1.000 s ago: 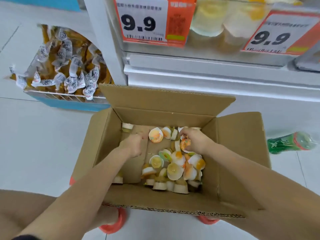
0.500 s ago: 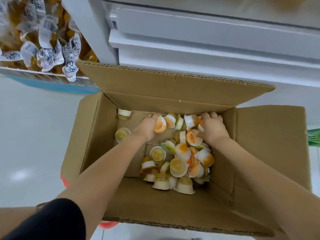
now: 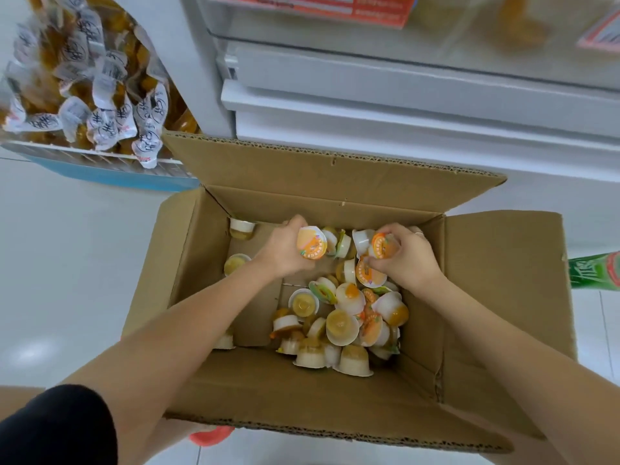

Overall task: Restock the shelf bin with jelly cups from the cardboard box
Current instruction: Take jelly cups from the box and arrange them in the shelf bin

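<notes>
An open cardboard box point(image 3: 188, 263) stands on the floor in front of me. Several small jelly cups point(image 3: 342, 325) with white bodies and orange or yellow lids lie heaped in its right half. Both my hands are inside, near the far wall. My left hand point(image 3: 285, 248) grips a jelly cup point(image 3: 312, 243) with its orange lid turned towards me. My right hand point(image 3: 407, 258) holds several cups, an orange-lidded one point(image 3: 382, 246) on top. The clear shelf bin point(image 3: 385, 28) with orange price labels sits above at the top of the view.
A bin of wrapped amber snacks point(image 3: 87, 88) stands at the upper left, beside a white shelf post point(image 3: 201, 62). A green bottle point(image 3: 593, 271) lies on the floor right of the box. Two loose cups point(image 3: 240, 228) sit in the box's far left corner.
Both hands have closed round cups at the far side of the box and lifted them slightly. The view has tilted back up, showing the shelf bin and labels again.
</notes>
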The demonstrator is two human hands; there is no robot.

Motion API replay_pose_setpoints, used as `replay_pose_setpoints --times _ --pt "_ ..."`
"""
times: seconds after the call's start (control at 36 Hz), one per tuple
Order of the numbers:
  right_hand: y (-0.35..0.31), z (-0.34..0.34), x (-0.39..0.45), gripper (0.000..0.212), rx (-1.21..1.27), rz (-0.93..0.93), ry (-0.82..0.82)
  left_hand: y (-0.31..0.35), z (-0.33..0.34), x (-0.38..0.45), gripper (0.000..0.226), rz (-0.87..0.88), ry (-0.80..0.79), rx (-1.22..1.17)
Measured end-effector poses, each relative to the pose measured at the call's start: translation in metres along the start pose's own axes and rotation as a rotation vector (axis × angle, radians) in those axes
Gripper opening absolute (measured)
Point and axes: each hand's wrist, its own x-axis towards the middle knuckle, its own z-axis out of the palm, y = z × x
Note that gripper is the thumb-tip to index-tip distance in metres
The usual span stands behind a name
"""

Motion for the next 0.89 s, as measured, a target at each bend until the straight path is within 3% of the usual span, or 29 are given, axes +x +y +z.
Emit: replay_pose_setpoints --times 0.11,0.19,0.31,0.36,0.58,0.72,0.89 --pt "-0.022 -0.024 -0.002 0.044 0.078 -0.013 -0.056 0.037 -0.03 -0.018 0.055 -0.061 0.03 -0.305" --pt "-0.048 -0.051 -0.016 0.042 0.065 -0.08 -0.101 0.064 -0.057 -0.038 0.052 -0.052 -0.068 -0.387" --pt "-0.084 -0.091 -0.051 0.072 -0.048 -0.263 -0.118 0.103 -0.093 -0.082 0.048 -0.031 -0.31 -0.546" --pt "-0.099 -0.109 -0.071 0.081 -0.076 -0.352 -0.113 0.123 -0.111 -0.106 0.049 -0.001 -0.352 -0.566" --pt "-0.141 -0.165 -0.153 0.062 -0.184 -0.645 0.057 0.183 -0.14 -0.196 0.046 0.131 -0.249 -0.718" --pt "-0.147 -0.175 -0.183 0.103 -0.105 -0.714 0.09 0.204 -0.136 -0.224 0.05 0.184 -0.219 -0.929" --pt "-0.15 -0.181 -0.192 0.101 -0.089 -0.678 0.128 0.21 -0.135 -0.225 0.058 0.181 -0.189 -0.796"
